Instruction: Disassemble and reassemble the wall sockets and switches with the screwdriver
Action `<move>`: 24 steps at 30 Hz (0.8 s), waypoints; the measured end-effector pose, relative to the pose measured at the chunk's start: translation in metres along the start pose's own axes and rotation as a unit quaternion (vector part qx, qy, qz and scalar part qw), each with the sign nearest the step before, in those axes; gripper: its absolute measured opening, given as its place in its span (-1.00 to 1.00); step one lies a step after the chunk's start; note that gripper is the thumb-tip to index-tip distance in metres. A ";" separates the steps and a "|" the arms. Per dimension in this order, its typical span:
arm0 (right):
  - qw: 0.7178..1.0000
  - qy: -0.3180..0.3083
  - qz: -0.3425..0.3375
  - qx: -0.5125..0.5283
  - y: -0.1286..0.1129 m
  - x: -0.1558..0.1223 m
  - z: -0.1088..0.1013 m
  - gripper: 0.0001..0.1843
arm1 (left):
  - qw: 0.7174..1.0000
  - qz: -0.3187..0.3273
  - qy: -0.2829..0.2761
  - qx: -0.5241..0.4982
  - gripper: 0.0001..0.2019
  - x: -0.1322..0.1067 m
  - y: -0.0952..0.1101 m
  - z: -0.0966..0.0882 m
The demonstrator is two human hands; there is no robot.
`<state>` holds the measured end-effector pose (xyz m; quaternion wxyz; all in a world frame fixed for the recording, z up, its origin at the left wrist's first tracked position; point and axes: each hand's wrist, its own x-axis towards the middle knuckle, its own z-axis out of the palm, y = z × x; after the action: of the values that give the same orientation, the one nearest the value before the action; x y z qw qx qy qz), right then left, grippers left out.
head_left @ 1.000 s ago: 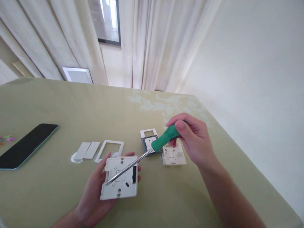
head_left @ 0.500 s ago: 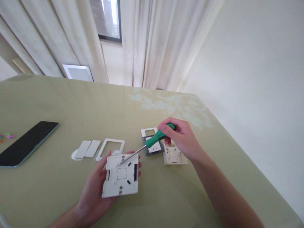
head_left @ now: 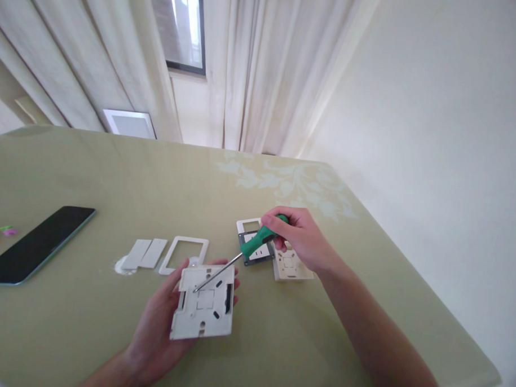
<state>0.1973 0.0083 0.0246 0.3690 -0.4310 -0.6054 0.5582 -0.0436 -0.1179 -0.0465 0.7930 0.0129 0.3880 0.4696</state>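
Observation:
My left hand [head_left: 158,325] holds a white switch plate [head_left: 203,304] from below, back side up, just above the green table [head_left: 93,171]. A green-handled screwdriver [head_left: 256,244] is gripped in my right hand [head_left: 301,240]. Its metal tip rests on the upper left part of the plate's back, near a small hole. Both hands are closed on what they hold.
On the table behind the plate lie a white frame [head_left: 185,255], two white rocker covers [head_left: 143,253], a dark socket module [head_left: 257,251] with a white frame behind it, and a cream back box [head_left: 290,266]. A black tablet [head_left: 36,243] lies at left. Curtains hang beyond.
The screwdriver has drawn back and lowered; its tip has moved from the plate's lower left edge to the upper left part. My right hand moved away from me towards the parts on the table.

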 end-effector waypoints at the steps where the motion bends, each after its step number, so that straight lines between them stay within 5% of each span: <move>1: 1.000 -0.001 0.002 -0.003 0.001 0.000 0.000 -0.55 | 1.000 0.005 0.006 0.009 -0.43 0.000 0.000 -0.001; 13: 1.000 0.003 0.018 0.000 0.009 0.005 -0.007 -0.52 | 0.996 0.030 0.067 0.042 -0.44 0.000 0.001 0.011; 24: 1.000 0.015 -0.009 -0.006 -0.008 -0.006 -0.007 -0.54 | 0.993 0.028 0.094 0.068 -0.46 -0.004 -0.001 0.009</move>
<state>0.2053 0.0049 0.0339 0.3799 -0.4363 -0.6071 0.5447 -0.0387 -0.1182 -0.0378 0.7366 0.0338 0.4914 0.4635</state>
